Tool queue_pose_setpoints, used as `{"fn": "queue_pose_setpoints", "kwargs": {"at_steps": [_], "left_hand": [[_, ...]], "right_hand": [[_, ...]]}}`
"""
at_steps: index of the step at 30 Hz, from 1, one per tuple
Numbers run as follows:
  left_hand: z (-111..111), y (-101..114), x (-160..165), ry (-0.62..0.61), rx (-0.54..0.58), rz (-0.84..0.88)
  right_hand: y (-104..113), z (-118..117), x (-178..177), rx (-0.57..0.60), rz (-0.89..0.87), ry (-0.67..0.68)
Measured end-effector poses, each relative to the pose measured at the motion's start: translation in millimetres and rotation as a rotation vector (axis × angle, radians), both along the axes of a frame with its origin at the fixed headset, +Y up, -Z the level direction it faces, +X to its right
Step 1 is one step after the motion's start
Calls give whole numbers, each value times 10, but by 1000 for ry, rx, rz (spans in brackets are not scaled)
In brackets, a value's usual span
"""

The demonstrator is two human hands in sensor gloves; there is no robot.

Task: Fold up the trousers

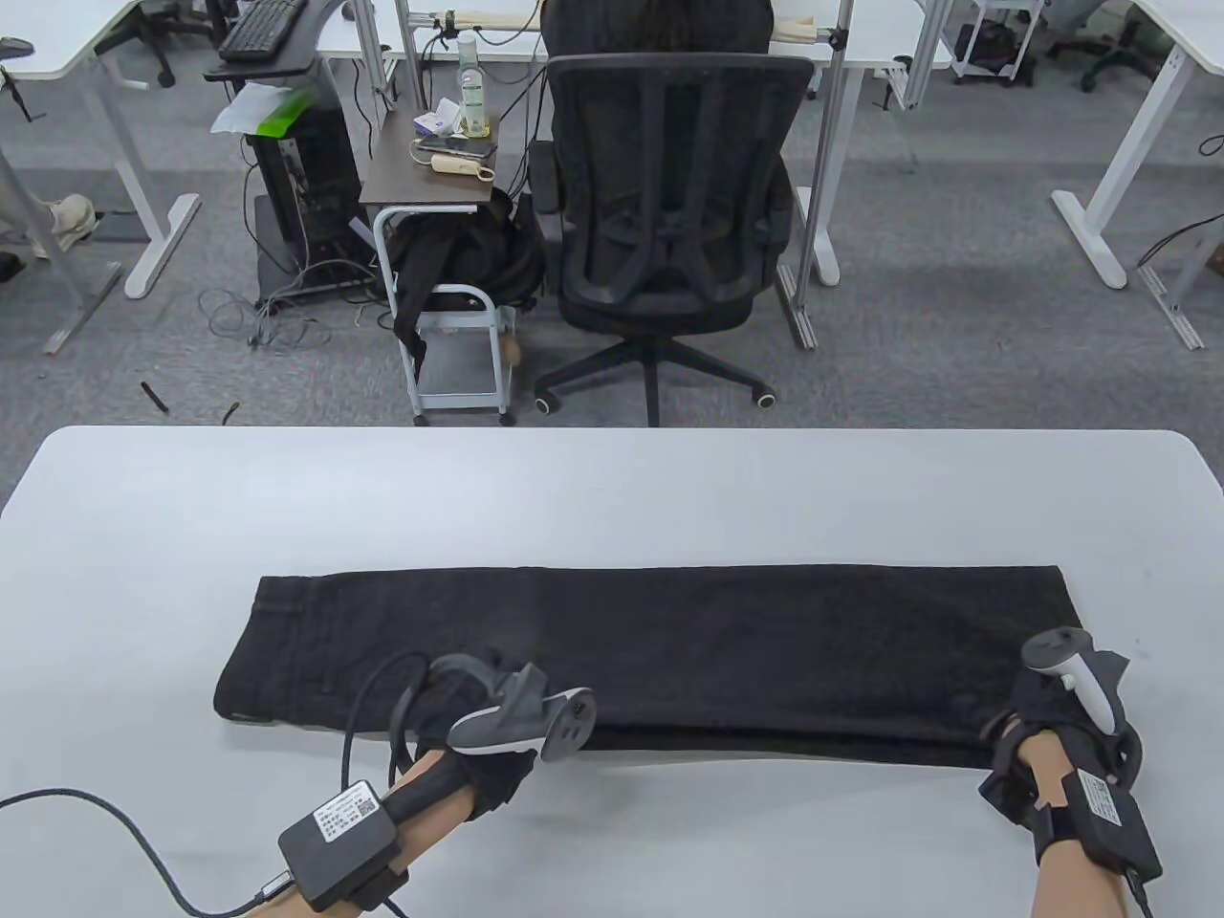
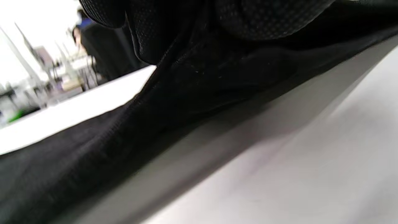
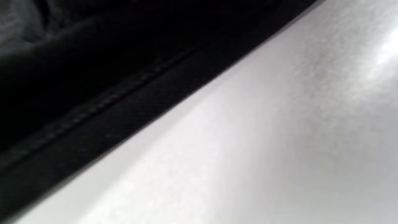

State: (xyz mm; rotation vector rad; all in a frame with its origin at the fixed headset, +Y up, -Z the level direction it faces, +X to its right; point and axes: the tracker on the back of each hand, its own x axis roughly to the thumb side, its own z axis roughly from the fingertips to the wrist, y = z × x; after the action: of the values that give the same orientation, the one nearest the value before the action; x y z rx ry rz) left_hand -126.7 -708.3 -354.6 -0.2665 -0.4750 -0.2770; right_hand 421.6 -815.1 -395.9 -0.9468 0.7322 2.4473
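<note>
trousers (image 1: 669,660): black, laid flat lengthwise on the white table (image 1: 612,488)
left hand (image 1: 478,708): on the near edge, grip hidden, can't tell
right hand (image 1: 1061,708): at the right end, can't tell either

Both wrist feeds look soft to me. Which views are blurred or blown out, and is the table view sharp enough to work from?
Table view: sharp and evenly lit, black trousers crisp on the white table. Left wrist view: glove and trousers smeared, background blown out white. Right wrist view: very soft, trousers nearly featureless apart from a seam, glare on the table.
</note>
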Motion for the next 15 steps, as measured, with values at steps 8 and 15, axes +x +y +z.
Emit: {"fn": "queue_pose_setpoints", "kwargs": {"at_steps": [8,15], "left_hand": [[-254,-238,-264,158,-78,96],[-359,-866,-216,242,-313,136]], "right_hand": [[-1,7,-4,8,3,1],[2,43,-7,40,19,-2]]}}
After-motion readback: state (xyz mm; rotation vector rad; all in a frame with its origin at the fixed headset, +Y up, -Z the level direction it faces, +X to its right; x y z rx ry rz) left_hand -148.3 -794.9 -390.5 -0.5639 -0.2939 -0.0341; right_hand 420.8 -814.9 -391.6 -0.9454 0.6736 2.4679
